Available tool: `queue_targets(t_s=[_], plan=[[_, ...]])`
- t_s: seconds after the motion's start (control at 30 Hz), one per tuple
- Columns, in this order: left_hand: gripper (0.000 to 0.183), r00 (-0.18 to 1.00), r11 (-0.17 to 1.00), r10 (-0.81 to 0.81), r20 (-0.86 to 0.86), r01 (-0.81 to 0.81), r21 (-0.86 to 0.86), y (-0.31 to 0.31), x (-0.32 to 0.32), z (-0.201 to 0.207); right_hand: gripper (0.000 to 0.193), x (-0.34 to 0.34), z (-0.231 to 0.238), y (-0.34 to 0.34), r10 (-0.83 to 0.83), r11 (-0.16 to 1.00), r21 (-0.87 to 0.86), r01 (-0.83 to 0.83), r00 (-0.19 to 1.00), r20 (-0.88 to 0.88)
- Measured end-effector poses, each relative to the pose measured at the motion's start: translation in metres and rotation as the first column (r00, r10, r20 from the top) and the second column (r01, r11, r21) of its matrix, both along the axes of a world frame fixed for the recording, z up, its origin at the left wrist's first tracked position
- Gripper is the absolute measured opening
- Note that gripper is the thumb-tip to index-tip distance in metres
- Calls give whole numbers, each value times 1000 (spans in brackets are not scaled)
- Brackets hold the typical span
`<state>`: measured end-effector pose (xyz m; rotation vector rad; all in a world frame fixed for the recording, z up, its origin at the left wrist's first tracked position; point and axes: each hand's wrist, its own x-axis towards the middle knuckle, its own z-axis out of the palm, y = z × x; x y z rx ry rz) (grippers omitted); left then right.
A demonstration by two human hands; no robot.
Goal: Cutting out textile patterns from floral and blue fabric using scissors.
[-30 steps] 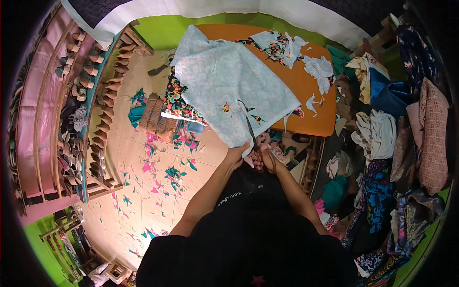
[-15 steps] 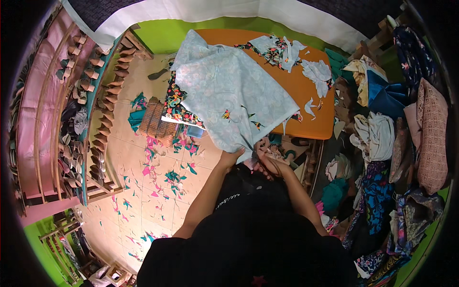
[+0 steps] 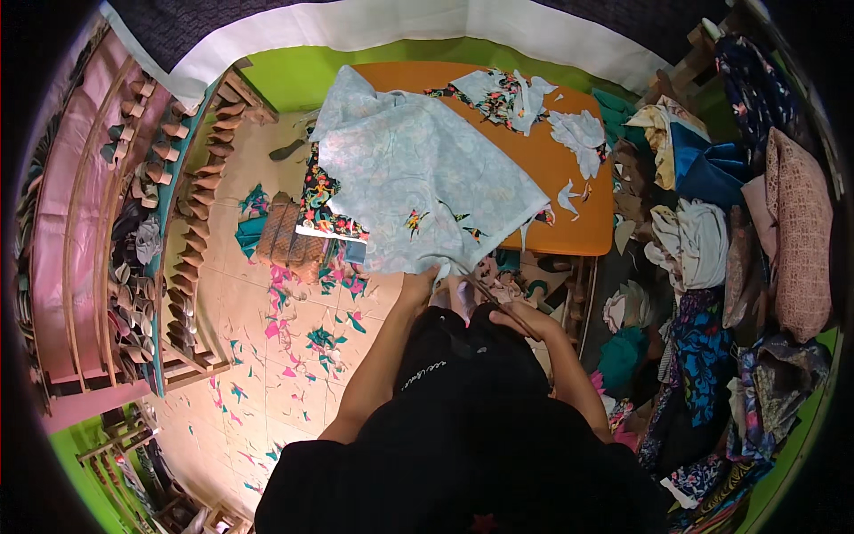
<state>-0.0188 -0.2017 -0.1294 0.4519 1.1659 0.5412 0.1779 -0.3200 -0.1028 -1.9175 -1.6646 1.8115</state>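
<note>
A pale blue floral fabric (image 3: 400, 169), its printed black side showing through small cut holes, drapes over the orange table (image 3: 574, 233) and hangs off the near edge. My left hand (image 3: 422, 288) grips its near edge, fingers closed on the cloth. In my right hand (image 3: 527, 320) are scissors (image 3: 482, 289), held by the handles, with the blades pointing forward-left at the cloth edge just right of my left hand. How far the blades are apart is hard to make out.
Fabric scraps (image 3: 576, 138) lie on the table's far right. Colourful offcuts (image 3: 326, 340) litter the tiled floor near a brown patterned block (image 3: 294, 238). Racks of shoe lasts (image 3: 192, 233) stand at left. Piled fabrics (image 3: 689, 245) and a pink lace roll (image 3: 798, 236) fill the right side.
My right hand and the scissors have drawn back slightly right and away from my left hand. My left hand has shifted a little up and left with the cloth edge.
</note>
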Motion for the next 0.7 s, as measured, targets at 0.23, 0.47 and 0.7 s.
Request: queue_targets(t_s=[0.23,0.47,0.7], plan=[[39,997,996,-82,6,82,20,-2,-8,18,43,-1,20,-20,-281,919,294,263,959,20],[41,983,964,-183,25,174,200,31,4,8,40,23,42,-39,-594,783,348,516,785,174],[26,974,965,-60,220,0,261,104,47,19,43,21,21,-27,-814,446,477,757,565,-135]])
